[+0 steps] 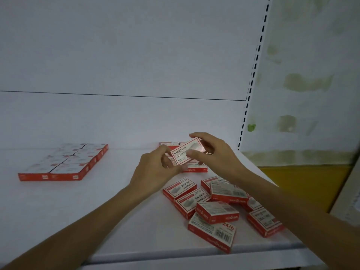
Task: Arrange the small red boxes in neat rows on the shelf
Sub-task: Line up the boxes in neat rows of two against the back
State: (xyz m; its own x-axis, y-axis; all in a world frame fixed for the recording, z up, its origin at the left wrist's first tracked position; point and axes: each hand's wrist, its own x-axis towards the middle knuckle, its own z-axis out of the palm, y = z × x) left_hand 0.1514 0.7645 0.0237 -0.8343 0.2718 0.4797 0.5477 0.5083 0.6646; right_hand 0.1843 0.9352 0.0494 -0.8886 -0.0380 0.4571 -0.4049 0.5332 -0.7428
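Right hand (214, 152) and left hand (155, 168) both pinch one small red box (185, 153) by its edges, label up, just above the started group (194, 169) in the middle of the frame. I'd say the trick is to turn it so the print matches its neighbours, set it flat, then slide it snug with no gaps. The loose pile (218, 211) sits lower right, jumbled, some overlapping. A tidy block (64, 162) is at the left. The shelf (116, 201) carries it all; every box looks closed, so can't tell what's inside.
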